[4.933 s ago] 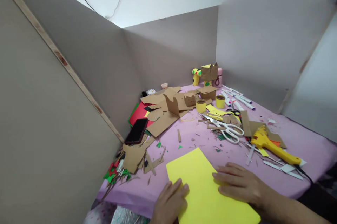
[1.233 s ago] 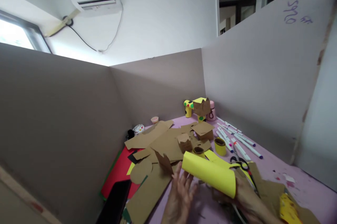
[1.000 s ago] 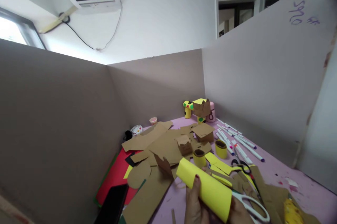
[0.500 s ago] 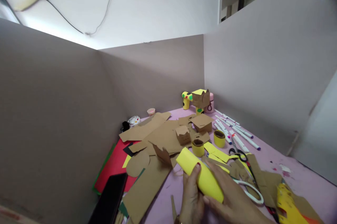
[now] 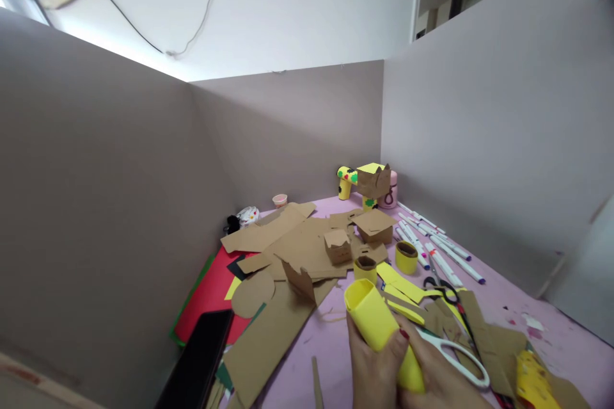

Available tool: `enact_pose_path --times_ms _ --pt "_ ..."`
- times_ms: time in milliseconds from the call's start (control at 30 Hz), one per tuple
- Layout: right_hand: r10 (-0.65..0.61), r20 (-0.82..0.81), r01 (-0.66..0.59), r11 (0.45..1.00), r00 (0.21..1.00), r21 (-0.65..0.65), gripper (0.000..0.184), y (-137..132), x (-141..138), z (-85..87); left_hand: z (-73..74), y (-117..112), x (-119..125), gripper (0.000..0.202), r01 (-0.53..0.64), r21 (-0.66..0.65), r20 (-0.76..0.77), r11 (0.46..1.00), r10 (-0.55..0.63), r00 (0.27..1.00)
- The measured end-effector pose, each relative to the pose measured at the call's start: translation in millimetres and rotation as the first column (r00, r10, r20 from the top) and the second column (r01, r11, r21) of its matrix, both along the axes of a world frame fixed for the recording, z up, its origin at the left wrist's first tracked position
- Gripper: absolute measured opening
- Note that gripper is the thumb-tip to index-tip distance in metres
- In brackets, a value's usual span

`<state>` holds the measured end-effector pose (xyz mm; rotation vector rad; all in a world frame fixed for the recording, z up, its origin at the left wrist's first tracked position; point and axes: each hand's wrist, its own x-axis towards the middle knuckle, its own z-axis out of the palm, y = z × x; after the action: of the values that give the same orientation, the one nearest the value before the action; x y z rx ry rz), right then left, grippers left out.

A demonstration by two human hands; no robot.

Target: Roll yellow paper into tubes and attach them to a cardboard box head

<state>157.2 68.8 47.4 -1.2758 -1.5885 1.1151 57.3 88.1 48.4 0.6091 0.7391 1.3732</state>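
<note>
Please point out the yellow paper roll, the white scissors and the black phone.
yellow paper roll (image 5: 371,316), head view, rolled side near the open end.
white scissors (image 5: 444,342), head view, handle loop.
black phone (image 5: 199,364), head view, middle of screen.

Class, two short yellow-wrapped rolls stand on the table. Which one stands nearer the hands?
The left roll, just behind the held yellow paper tube; the other roll stands farther right, by the markers.

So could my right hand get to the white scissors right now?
Probably yes: the white scissors lie just beside the right hand, uncovered, though that hand now helps hold the yellow paper roll.
</note>
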Motion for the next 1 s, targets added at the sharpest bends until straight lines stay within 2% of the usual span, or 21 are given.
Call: enact_pose_path --times_ms 67,233,300,400,500,600,733,867,933,1000 --pt "0.029 -0.015 -0.029 0.999 0.999 -0.015 0.076 -2 -1 8.0 3.9 -3 -2 0.071 0.033 -0.017 0.014 0.999 -0.033 0.999" --pt "0.137 -0.125 -0.151 0.983 0.983 -0.107 0.078 -4 3 13.6 11.7 -4 -11 0.052 0.14 -0.036 -0.038 0.989 -0.142 0.989" --pt "0.105 -0.119 -0.117 0.988 0.987 -0.102 0.079 -5 3 9.4 10.6 -4 -11 0.049 0.128 -0.009 -0.065 0.992 -0.129 0.99" --pt "-0.026 -0.002 0.026 0.999 1.0 -0.044 0.075 -5 -1 2.3 6.4 -4 -7 0.049 0.033 0.012 -0.106 0.999 -0.031 0.994" --pt "-0.081 0.065 0.08 0.997 0.995 0.024 0.073 -5 -5 1.2 4.4 -6 -3 0.06 -0.033 0.038 -0.135 0.999 0.037 0.99" --pt "-0.048 0.069 0.046 0.998 0.996 0.037 0.077 -4 -4 5.9 7.0 -8 -4 0.07 0.005 0.062 -0.121 0.998 0.003 0.993" --pt "-0.028 0.037 0.027 1.0 0.999 0.004 0.074 -5 2 8.6 13.6 -8 -9 0.062 0.068 0.074 -0.067 0.995 -0.063 0.996" --pt "0.037 0.047 -0.034 0.998 0.998 -0.059 0.079 -5 11 2.7 18.7 -6 -15 0.055 0.161 0.055 0.002 0.985 -0.162 0.987" --pt "0.062 0.056 -0.057 0.995 0.997 -0.08 0.081 -5 15 0.1 20.8 -4 -17 0.063 0.12 0.05 0.0 0.992 -0.12 0.993" --pt "0.069 0.051 -0.065 0.995 0.996 -0.081 0.081 -4 18 -0.7 22.3 -3 -18 0.067 -0.028 0.095 -0.055 0.995 0.033 0.998"
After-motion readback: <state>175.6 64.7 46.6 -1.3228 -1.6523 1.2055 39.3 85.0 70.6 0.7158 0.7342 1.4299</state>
